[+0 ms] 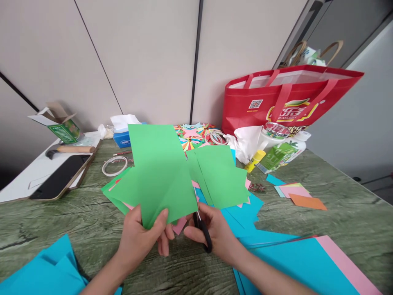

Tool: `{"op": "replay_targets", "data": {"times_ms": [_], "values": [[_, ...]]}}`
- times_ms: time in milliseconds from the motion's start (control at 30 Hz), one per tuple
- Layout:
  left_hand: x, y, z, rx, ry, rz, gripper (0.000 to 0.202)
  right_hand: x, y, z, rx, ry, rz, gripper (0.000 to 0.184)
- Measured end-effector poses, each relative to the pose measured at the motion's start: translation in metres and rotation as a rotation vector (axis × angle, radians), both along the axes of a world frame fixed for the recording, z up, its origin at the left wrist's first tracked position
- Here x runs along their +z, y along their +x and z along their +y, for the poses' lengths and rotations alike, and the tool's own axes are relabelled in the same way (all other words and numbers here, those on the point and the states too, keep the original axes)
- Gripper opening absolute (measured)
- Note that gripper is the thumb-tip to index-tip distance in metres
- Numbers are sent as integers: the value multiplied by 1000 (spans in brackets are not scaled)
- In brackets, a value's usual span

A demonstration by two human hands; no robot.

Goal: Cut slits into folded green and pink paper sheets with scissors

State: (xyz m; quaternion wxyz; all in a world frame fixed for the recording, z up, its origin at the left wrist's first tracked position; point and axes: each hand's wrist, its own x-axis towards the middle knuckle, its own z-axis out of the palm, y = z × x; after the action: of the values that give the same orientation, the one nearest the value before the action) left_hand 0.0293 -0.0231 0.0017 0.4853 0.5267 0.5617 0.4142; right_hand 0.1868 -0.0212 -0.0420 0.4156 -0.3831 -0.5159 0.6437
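Note:
My left hand [144, 237] pinches the lower edge of a green paper sheet [156, 168] and holds it up over the table. My right hand [215, 233] grips black-handled scissors [204, 235] whose blades run up into the green paper, mostly hidden behind it. A second green piece [221, 176] hangs to the right of the cut. More green, pink and blue sheets lie underneath on the green wood-grain table [337, 213].
Blue sheets [291, 258] lie at the right front and blue sheets [39, 270] at the left front. A red bag [285, 102] stands at the back right, with bottles, a glue stick [254, 160] and tape rolls [114, 166] nearby. A phone [59, 178] lies on the left.

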Motion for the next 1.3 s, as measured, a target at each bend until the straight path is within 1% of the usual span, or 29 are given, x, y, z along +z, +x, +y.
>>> {"op": "replay_targets", "data": {"times_ms": [233, 467, 567, 667, 800, 900, 1000, 1167, 1300], "values": [[-2, 1, -1, -21, 2, -8, 32, -1, -1, 0, -36, 2, -1, 42], [-2, -1, -1, -38, -1, 11, 33, -1, -2, 0, -39, 0, 9, 36], [-3, -1, -1, -50, -2, 18, 34, 0, -3, 0, -45, -9, 3, 36], [-2, -1, -1, -45, -2, 17, 34, -1, -2, 0, -46, -21, 17, 36], [-1, 0, 0, -22, 1, 6, 31, -3, -1, 1, -33, 3, 42, 31], [0, 1, 0, -9, 0, -4, 30, -2, -1, 1, -7, 25, 64, 33], [0, 0, 0, -15, -1, -13, 30, -1, -1, 1, 9, 13, 86, 35], [-1, -1, -1, -52, -14, -15, 31, -2, -1, 1, -11, 12, 98, 32], [-1, -1, -1, -54, -20, -16, 31, 0, -1, 2, -21, -2, 87, 35]]}}
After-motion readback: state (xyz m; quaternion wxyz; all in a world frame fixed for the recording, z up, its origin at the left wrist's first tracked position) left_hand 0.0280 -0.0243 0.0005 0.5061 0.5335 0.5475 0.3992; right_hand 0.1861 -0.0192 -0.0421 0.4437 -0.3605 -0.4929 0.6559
